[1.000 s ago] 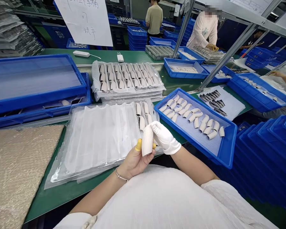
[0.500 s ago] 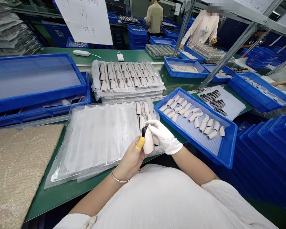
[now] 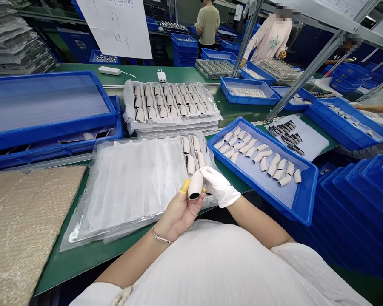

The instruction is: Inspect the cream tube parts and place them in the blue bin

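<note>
Between my hands is a curved, pale hollow sleeve-like piece (image 3: 195,183), its dark open end tilted toward me. My left hand (image 3: 181,208), with yellow covers on the thumb and a fingertip, grips it from the left and below. From the right, my white-gloved right hand (image 3: 219,185) pinches its upper end. Just beyond them lies a packing tray (image 3: 137,182) lined with white sheet; several similar pieces (image 3: 197,144) sit in slots along its right side. More loose pale pieces (image 3: 257,153) lie in a blue bin (image 3: 306,204) to the right.
Behind the tray stands a stack of filled packing trays (image 3: 175,125). Large blue bins (image 3: 47,119) occupy the left, with a bubble-wrap sheet (image 3: 28,212) in front. Dark parts (image 3: 285,134) lie on white paper at right. A slanted metal post (image 3: 303,76) rises there. Co-workers (image 3: 270,36) stand across the bench.
The pale piece has been turned in my fingers, so its dark open end now faces me instead of its ribbed side. My left hand has rolled slightly; both hands stay in place.
</note>
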Action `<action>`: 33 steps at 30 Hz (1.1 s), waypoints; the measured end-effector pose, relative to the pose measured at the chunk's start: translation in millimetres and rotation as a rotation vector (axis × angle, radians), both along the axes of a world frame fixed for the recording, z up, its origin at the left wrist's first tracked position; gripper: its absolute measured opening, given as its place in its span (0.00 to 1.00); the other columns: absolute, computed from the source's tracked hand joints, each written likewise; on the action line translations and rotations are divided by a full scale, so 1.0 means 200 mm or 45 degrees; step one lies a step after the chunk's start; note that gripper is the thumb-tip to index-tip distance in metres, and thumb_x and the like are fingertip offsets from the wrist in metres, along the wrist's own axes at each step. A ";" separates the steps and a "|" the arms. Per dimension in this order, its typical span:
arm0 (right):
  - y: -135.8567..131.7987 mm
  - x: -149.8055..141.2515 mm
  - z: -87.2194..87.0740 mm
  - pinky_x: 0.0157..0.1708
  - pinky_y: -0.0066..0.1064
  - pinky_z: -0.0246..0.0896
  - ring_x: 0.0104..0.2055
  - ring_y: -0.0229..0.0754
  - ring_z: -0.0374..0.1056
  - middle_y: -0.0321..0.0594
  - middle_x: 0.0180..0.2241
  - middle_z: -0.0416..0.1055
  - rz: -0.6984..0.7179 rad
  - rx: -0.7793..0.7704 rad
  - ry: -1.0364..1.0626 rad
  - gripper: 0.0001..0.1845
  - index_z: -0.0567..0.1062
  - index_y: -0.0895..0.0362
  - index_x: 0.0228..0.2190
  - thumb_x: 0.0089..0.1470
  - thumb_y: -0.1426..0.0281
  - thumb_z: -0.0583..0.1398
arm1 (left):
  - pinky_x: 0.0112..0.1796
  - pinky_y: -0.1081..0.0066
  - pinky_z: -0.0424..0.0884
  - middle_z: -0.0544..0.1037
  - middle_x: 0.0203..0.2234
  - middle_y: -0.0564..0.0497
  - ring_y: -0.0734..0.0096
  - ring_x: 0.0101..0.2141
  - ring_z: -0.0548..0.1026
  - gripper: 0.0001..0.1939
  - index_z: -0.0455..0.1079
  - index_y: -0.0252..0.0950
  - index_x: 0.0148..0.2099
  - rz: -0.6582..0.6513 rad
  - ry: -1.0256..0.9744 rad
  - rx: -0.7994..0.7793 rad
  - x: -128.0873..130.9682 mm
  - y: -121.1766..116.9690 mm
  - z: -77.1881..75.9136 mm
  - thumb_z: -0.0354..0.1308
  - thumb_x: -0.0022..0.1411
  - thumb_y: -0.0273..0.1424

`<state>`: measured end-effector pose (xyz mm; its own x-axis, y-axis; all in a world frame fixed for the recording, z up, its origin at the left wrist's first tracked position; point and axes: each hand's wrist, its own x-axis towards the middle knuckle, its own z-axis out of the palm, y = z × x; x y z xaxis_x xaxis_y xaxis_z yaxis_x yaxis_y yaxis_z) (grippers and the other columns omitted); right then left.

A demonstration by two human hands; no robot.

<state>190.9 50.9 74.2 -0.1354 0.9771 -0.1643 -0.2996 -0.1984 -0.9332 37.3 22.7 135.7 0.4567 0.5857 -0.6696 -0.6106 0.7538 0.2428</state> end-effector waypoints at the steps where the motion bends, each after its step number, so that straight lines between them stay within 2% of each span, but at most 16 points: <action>1: 0.00 0.00 0.00 0.29 0.26 0.61 0.29 0.34 0.64 0.34 0.30 0.68 -0.007 -0.040 0.113 0.23 0.73 0.55 0.34 0.51 0.49 0.67 | 0.24 0.81 0.77 0.79 0.26 0.47 0.76 0.23 0.78 0.19 0.71 0.28 0.45 0.011 -0.036 -0.001 0.00 0.00 0.00 0.45 0.74 0.38; 4: 0.01 -0.02 0.01 0.29 0.27 0.63 0.29 0.35 0.66 0.35 0.30 0.70 0.013 -0.112 0.344 0.22 0.75 0.54 0.34 0.46 0.52 0.71 | 0.24 0.82 0.76 0.78 0.26 0.47 0.77 0.22 0.77 0.22 0.71 0.29 0.44 0.022 -0.157 0.019 -0.01 -0.02 -0.01 0.43 0.75 0.39; 8: 0.02 -0.04 0.06 0.33 0.28 0.66 0.30 0.35 0.67 0.34 0.29 0.72 0.072 -0.053 0.354 0.23 0.77 0.54 0.33 0.42 0.53 0.74 | 0.26 0.81 0.76 0.79 0.26 0.46 0.77 0.23 0.77 0.23 0.72 0.29 0.42 -0.038 -0.232 0.088 -0.03 -0.03 -0.04 0.44 0.74 0.41; 11: 0.08 0.00 0.13 0.28 0.26 0.63 0.26 0.34 0.65 0.33 0.26 0.70 0.098 0.027 0.264 0.23 0.76 0.56 0.33 0.44 0.52 0.73 | 0.26 0.78 0.76 0.79 0.26 0.46 0.75 0.23 0.77 0.21 0.72 0.29 0.41 -0.107 -0.117 0.247 -0.07 0.00 -0.09 0.47 0.73 0.42; 13: 0.14 0.05 0.19 0.24 0.25 0.59 0.23 0.33 0.61 0.32 0.23 0.67 0.044 0.094 0.170 0.23 0.75 0.56 0.34 0.48 0.51 0.70 | 0.26 0.75 0.77 0.79 0.26 0.47 0.72 0.24 0.78 0.20 0.72 0.31 0.42 -0.080 0.031 0.392 -0.11 0.03 -0.14 0.48 0.72 0.43; 15: 0.21 0.11 0.24 0.20 0.25 0.54 0.20 0.33 0.58 0.31 0.20 0.65 0.011 0.125 -0.040 0.23 0.74 0.57 0.35 0.51 0.50 0.67 | 0.29 0.73 0.77 0.79 0.27 0.48 0.71 0.26 0.79 0.20 0.71 0.33 0.45 0.020 0.180 0.481 -0.16 0.07 -0.21 0.48 0.72 0.44; 17: 0.27 0.16 0.26 0.19 0.25 0.52 0.19 0.34 0.58 0.31 0.19 0.64 0.098 0.117 -0.427 0.21 0.73 0.58 0.34 0.55 0.51 0.63 | 0.31 0.73 0.77 0.79 0.27 0.49 0.71 0.27 0.79 0.19 0.71 0.34 0.46 0.115 0.295 0.480 -0.20 0.11 -0.28 0.46 0.73 0.44; 20: 0.33 0.16 0.24 0.24 0.26 0.56 0.23 0.36 0.63 0.34 0.21 0.66 0.489 0.154 -1.218 0.18 0.73 0.59 0.31 0.64 0.57 0.56 | 0.33 0.73 0.76 0.78 0.29 0.50 0.73 0.28 0.78 0.19 0.70 0.34 0.45 0.166 0.368 0.440 -0.25 0.13 -0.36 0.46 0.73 0.43; 22: 0.35 0.12 0.20 0.29 0.27 0.58 0.27 0.37 0.66 0.36 0.24 0.69 0.724 0.189 -1.566 0.18 0.73 0.60 0.29 0.64 0.61 0.56 | 0.33 0.73 0.75 0.78 0.29 0.50 0.73 0.28 0.77 0.19 0.70 0.34 0.45 0.167 0.358 0.432 -0.26 0.13 -0.40 0.46 0.73 0.42; 27: 0.39 0.00 0.09 0.30 0.30 0.55 0.32 0.44 0.68 0.43 0.28 0.73 0.917 0.171 -1.852 0.15 0.76 0.62 0.29 0.60 0.62 0.60 | 0.35 0.71 0.75 0.78 0.29 0.50 0.72 0.29 0.77 0.18 0.71 0.34 0.45 0.152 0.323 0.477 -0.27 0.12 -0.43 0.51 0.70 0.44; 33: 0.38 -0.08 0.07 0.34 0.32 0.60 0.38 0.51 0.73 0.52 0.37 0.77 0.996 0.143 -2.024 0.17 0.79 0.63 0.37 0.62 0.61 0.58 | 0.35 0.71 0.74 0.78 0.30 0.50 0.72 0.29 0.77 0.18 0.71 0.34 0.45 0.149 0.317 0.496 -0.27 0.12 -0.45 0.56 0.67 0.45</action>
